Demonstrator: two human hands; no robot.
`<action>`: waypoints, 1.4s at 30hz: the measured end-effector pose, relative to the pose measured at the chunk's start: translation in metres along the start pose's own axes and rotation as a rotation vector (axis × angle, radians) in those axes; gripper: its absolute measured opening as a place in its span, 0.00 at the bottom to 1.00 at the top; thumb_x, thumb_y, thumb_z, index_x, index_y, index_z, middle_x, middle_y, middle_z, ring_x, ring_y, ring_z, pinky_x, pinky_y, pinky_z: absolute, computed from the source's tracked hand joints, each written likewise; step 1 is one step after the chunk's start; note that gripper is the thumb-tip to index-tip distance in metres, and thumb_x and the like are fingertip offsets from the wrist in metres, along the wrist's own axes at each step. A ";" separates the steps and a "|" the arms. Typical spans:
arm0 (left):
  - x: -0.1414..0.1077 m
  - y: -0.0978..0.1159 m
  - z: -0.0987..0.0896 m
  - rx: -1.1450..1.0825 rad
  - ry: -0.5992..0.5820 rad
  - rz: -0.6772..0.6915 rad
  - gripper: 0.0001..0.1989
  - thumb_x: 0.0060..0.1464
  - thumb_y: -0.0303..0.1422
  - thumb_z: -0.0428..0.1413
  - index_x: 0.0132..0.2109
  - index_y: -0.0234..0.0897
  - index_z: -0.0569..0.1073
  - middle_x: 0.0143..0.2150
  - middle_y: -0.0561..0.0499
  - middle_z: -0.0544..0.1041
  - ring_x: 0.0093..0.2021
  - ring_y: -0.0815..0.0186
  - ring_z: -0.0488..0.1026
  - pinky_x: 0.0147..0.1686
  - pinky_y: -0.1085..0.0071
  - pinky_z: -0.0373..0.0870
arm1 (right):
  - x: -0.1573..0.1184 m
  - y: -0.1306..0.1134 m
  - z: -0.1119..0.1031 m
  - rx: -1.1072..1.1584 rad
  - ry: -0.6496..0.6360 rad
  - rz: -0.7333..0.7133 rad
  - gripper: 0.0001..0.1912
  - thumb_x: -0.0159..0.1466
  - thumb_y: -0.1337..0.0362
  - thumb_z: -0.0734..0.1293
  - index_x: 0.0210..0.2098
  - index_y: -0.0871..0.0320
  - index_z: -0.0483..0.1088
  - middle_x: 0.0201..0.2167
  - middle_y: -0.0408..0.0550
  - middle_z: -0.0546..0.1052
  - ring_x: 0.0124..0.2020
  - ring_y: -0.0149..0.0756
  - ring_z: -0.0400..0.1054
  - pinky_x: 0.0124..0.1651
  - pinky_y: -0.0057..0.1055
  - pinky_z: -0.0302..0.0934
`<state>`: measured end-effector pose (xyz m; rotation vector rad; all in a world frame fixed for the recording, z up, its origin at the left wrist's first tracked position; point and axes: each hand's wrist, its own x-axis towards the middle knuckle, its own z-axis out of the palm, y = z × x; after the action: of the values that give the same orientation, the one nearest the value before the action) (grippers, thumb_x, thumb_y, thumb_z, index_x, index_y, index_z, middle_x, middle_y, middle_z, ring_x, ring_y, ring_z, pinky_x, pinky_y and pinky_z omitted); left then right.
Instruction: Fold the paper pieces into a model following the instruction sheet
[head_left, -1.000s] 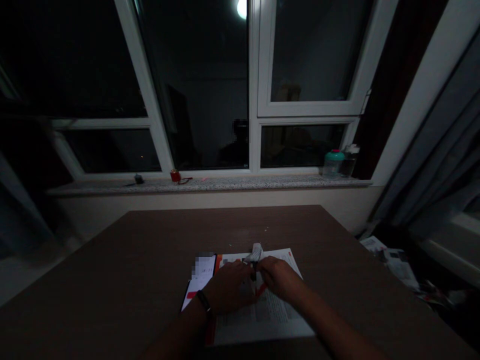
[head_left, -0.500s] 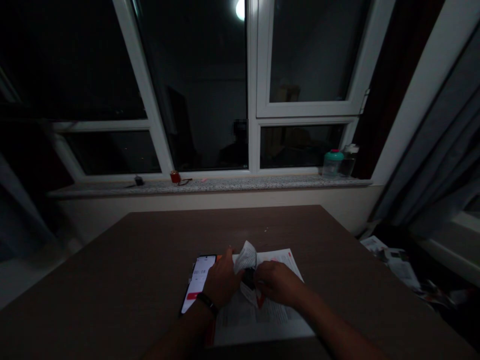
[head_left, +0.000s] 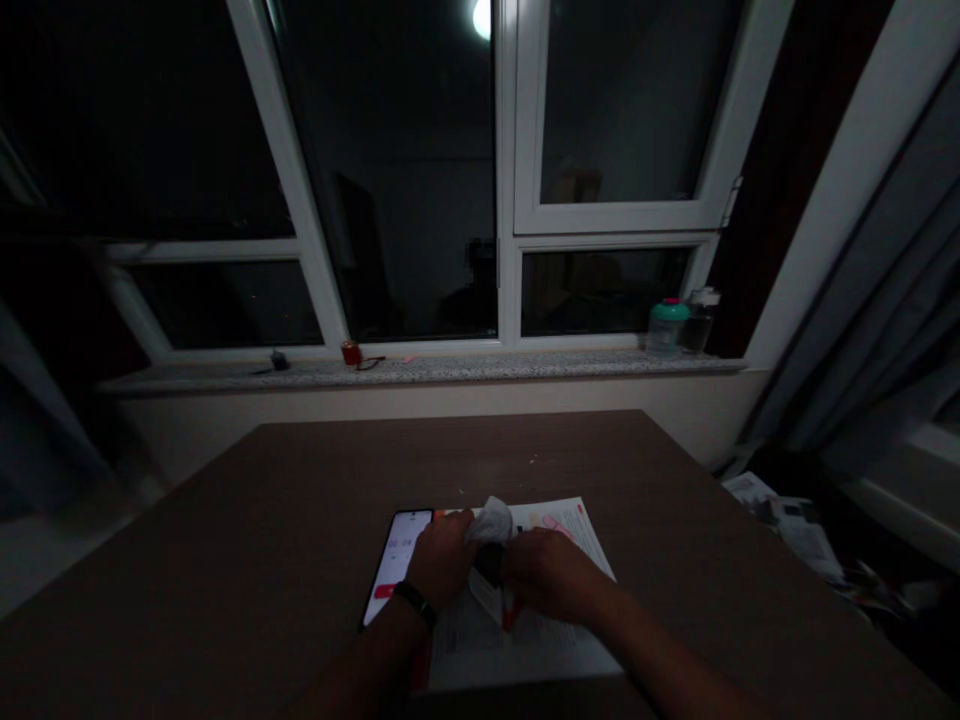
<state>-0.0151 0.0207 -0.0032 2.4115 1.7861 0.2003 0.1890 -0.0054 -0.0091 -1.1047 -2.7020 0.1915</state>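
Note:
Both hands meet over a printed sheet [head_left: 540, 650] lying on the table. My left hand [head_left: 442, 560], with a dark wristband [head_left: 415, 603], and my right hand [head_left: 551, 575] grip a crumpled white wrapping [head_left: 491, 522] from either side. A dark object [head_left: 489, 565] shows under the wrapping, and a red strip [head_left: 511, 610] sticks out below it. The dim light hides what the dark object is. Just left of my left hand, a smartphone [head_left: 397, 565] lies with its screen lit.
The brown table [head_left: 225, 520] stretches beyond the sheet towards a stone windowsill [head_left: 420, 372]. A teal-lidded jar [head_left: 667, 328] and a bottle [head_left: 700, 325] stand on the sill. Loose papers [head_left: 784, 525] lie low beyond the table's right edge.
The white wrapping sits lower and more compact between my hands than half a second ago. My right hand has moved slightly down the sheet, towards my body.

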 end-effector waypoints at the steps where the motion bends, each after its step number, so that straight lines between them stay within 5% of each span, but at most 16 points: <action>1: 0.000 0.000 0.001 0.003 -0.002 0.000 0.11 0.61 0.31 0.52 0.50 0.40 0.70 0.50 0.45 0.76 0.52 0.58 0.71 0.48 0.67 0.63 | 0.000 0.000 0.000 -0.008 0.002 0.000 0.08 0.64 0.65 0.63 0.35 0.55 0.75 0.34 0.45 0.78 0.38 0.37 0.70 0.39 0.29 0.54; 9: 0.001 -0.002 0.011 0.020 0.052 0.003 0.23 0.60 0.26 0.50 0.62 0.40 0.62 0.54 0.44 0.74 0.54 0.58 0.70 0.51 0.67 0.62 | 0.002 -0.004 0.003 -0.009 -0.026 -0.016 0.09 0.65 0.64 0.62 0.38 0.54 0.75 0.36 0.46 0.78 0.39 0.36 0.70 0.42 0.29 0.54; 28: 0.005 -0.003 0.014 -0.023 0.053 -0.020 0.27 0.55 0.22 0.49 0.62 0.32 0.58 0.53 0.39 0.73 0.54 0.57 0.70 0.48 0.68 0.61 | 0.006 -0.009 0.013 -0.033 0.006 -0.005 0.07 0.64 0.65 0.63 0.38 0.56 0.73 0.37 0.49 0.77 0.39 0.37 0.70 0.42 0.30 0.57; 37: 0.000 0.004 0.010 -0.161 0.147 -0.016 0.09 0.60 0.30 0.52 0.47 0.37 0.64 0.42 0.48 0.76 0.46 0.59 0.74 0.41 0.68 0.63 | 0.006 -0.005 0.005 0.009 0.068 0.202 0.10 0.64 0.69 0.61 0.41 0.56 0.73 0.39 0.49 0.77 0.42 0.39 0.69 0.44 0.31 0.55; 42: -0.001 0.005 0.013 -0.201 0.168 0.051 0.09 0.60 0.31 0.53 0.47 0.37 0.68 0.44 0.46 0.76 0.48 0.59 0.72 0.45 0.67 0.65 | 0.001 0.002 0.002 0.063 0.094 0.207 0.17 0.62 0.70 0.63 0.49 0.53 0.70 0.45 0.49 0.74 0.48 0.40 0.65 0.49 0.32 0.54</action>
<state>-0.0085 0.0178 -0.0150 2.3593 1.6770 0.5746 0.1887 -0.0033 -0.0107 -1.3379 -2.4806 0.2494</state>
